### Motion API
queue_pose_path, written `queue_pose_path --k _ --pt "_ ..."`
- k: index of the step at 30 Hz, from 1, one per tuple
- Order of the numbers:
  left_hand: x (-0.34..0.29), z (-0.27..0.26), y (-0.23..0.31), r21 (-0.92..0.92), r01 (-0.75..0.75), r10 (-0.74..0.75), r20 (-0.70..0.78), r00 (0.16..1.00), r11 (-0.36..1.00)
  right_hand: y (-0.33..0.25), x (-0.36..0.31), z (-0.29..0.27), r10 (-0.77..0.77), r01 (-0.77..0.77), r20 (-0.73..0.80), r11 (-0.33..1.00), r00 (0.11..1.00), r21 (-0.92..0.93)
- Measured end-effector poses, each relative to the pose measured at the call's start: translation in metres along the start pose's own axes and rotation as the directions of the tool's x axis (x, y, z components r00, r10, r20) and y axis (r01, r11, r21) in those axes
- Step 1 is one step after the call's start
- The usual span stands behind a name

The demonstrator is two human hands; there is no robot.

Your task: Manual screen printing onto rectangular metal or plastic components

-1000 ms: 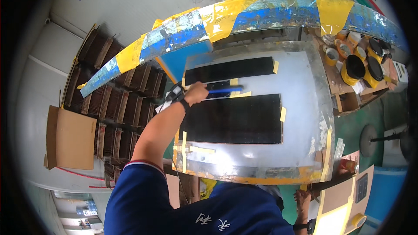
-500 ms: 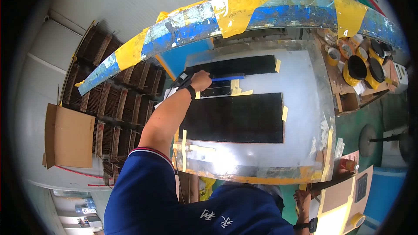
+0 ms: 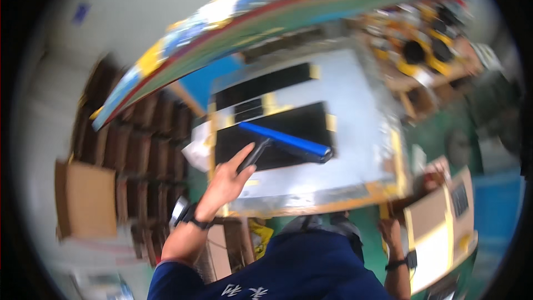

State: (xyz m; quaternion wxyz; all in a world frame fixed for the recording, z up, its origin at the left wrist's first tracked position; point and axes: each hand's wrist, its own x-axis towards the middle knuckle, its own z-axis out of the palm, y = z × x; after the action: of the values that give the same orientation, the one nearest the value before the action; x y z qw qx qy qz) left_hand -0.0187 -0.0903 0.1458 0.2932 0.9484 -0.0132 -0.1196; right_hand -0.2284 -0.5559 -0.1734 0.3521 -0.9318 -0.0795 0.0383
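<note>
My left hand [image 3: 225, 182] is closed round the black handle of a blue roller [image 3: 286, 140], with the index finger stretched along the handle. The roller lies across my view of the near black panel [image 3: 308, 118]; whether it touches the panel I cannot tell. Farther back are a small dark panel [image 3: 248, 110] and a long black panel [image 3: 264, 85], with yellow tape strips beside them. All three lie on a pale worktable [image 3: 355, 111]. My right hand [image 3: 391, 232] hangs low at the right, by a cardboard-coloured board; its fingers are blurred.
A raised bar [image 3: 266, 5] patched with blue and yellow tape arches over the table's far side. Dark slatted racks [image 3: 133, 139] and a cardboard box [image 3: 89, 200] stand left. Containers [image 3: 413, 53] crowd a side bench at the right. A taped cardboard sheet [image 3: 433, 228] leans nearby.
My left hand has drawn back toward me from the far panels, bringing the roller over the near panel. The view has shifted and blurred. My right hand stays low at the right.
</note>
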Motion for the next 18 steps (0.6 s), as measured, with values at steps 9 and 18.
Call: queue_pose_path --k 9,18 --pt "-0.038 0.171 0.113 -0.432 -0.539 0.689 0.512 0.513 0.723 -0.122 -0.147 -0.009 0.837 -0.795 0.075 0.483 0.543 0.366" --pt "-0.159 0.447 0.234 -0.503 -0.621 0.731 0.66 0.172 0.601 -0.102 -0.32 0.05 0.956 -0.72 -0.017 0.232 0.293 0.654"
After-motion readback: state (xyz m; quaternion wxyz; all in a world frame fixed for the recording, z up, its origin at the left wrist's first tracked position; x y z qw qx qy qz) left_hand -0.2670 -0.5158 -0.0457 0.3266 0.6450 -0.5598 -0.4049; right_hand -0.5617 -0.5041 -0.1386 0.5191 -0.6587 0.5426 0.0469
